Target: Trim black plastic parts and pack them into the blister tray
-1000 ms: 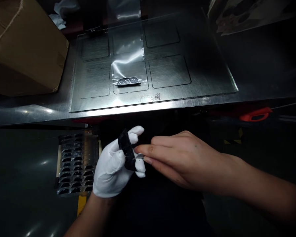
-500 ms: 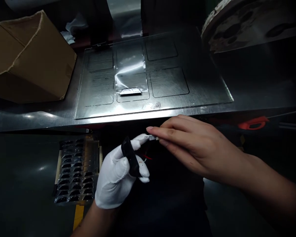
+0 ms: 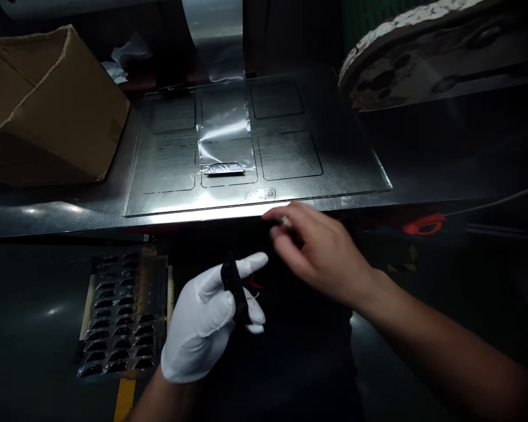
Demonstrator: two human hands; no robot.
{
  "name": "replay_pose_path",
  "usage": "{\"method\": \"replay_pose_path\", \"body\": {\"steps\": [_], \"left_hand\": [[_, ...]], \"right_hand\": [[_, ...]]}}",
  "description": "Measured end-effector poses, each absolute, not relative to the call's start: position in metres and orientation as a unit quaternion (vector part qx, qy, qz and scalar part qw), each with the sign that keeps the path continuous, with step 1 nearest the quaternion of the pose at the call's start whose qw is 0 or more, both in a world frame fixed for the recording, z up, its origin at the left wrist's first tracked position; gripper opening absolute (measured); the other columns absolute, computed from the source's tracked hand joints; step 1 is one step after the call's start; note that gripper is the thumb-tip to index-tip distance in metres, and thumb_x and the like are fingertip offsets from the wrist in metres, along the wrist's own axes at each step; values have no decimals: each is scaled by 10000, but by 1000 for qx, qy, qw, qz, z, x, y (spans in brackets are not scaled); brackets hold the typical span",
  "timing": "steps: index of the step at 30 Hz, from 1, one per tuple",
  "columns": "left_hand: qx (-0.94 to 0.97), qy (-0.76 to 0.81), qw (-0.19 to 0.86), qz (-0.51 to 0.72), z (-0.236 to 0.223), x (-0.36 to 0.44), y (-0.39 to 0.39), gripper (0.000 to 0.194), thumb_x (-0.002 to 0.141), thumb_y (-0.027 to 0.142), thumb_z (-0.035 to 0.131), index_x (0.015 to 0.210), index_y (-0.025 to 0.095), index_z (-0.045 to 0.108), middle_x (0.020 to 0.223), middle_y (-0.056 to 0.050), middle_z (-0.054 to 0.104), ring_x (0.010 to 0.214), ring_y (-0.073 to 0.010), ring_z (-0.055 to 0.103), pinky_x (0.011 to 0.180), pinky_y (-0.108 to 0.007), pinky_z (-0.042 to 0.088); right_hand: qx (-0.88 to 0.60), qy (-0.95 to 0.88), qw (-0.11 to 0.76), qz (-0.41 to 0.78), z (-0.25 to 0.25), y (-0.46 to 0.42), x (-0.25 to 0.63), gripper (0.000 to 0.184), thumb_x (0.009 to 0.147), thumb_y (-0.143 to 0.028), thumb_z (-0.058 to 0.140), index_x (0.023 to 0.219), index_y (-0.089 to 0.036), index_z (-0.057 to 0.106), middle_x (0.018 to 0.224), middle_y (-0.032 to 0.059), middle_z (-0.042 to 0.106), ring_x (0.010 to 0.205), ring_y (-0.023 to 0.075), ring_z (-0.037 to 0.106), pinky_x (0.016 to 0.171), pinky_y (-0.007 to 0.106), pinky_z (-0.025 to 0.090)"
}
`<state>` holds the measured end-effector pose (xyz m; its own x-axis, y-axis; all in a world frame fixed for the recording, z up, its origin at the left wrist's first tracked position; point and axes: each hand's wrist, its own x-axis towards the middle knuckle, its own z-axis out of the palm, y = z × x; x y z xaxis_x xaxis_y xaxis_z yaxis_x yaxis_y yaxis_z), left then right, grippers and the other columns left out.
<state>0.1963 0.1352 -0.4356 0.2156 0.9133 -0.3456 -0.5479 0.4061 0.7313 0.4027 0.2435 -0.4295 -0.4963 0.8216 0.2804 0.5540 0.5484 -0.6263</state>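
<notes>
My left hand [image 3: 202,322], in a white glove, pinches a thin, dark, black piece [image 3: 235,287] between thumb and fingers. The piece is held upright and tilted, in front of the bench edge, and the gloved index finger stretches out past it. Bare and slightly blurred, my right hand [image 3: 321,246] is to the upper right, apart from the black piece. Its fingers are closed round a small pale thing [image 3: 286,221], mostly hidden, whose kind I cannot make out. On the glass plate [image 3: 356,176] lies a clear film strip [image 3: 224,129] with a dark-edged, shiny piece [image 3: 225,169] at its near end.
A cardboard box [image 3: 66,117] stands on the bench at left. Below is a clear tray [image 3: 154,275] with rows of black pieces. A wheel-like machine part [image 3: 405,70] overhangs the right back. An orange-handled tool [image 3: 425,224] is at the bench's front edge, right.
My right hand has drawn away from the gloved index finger, up and to the right, its fingers curling more. The left hand keeps hold of the black piece. The whole view has shifted slightly.
</notes>
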Motion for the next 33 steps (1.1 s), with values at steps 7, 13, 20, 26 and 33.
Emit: {"method": "replay_pose_path", "body": {"steps": [7,13,20,26,33], "left_hand": [[231,401,734,498,-433,194,137,467,901,434,779,1276,157,744,764,-87,741,669,-149,678,651,-227,567],[216,418,724,505,-428,198,138,381,864,398,824,1156,157,787,722,-80,732,633,-147,663,622,-235,560],[229,435,722,487,-427,197,137,377,889,401,797,1187,169,780,724,-74,734,647,-144,666,643,-235,564],[232,458,722,464,-429,196,137,360,893,401,789,1170,171,786,737,-77,740,649,-147,677,631,-224,573],[219,457,756,415,-432,191,141,373,913,428,752,1147,139,775,715,-85,723,619,-152,667,574,-212,561]], "right_hand": [[-300,-891,224,256,-405,242,412,394,1069,-265,507,1446,-190,595,1131,93,732,995,209,683,850,359,570],[-267,-917,209,210,-395,236,403,325,1065,-268,544,1337,-173,694,1075,65,775,919,187,688,783,325,569],[-271,-932,160,178,-396,237,398,339,1089,-316,494,1301,-187,725,1001,58,768,869,183,659,734,312,537],[-290,-938,137,130,-396,239,398,356,1096,-350,478,1326,-222,718,1014,49,775,862,183,659,686,310,474],[-278,-958,30,68,-381,247,396,282,1058,-257,540,1244,-244,751,956,35,780,857,200,677,618,305,391]]}}
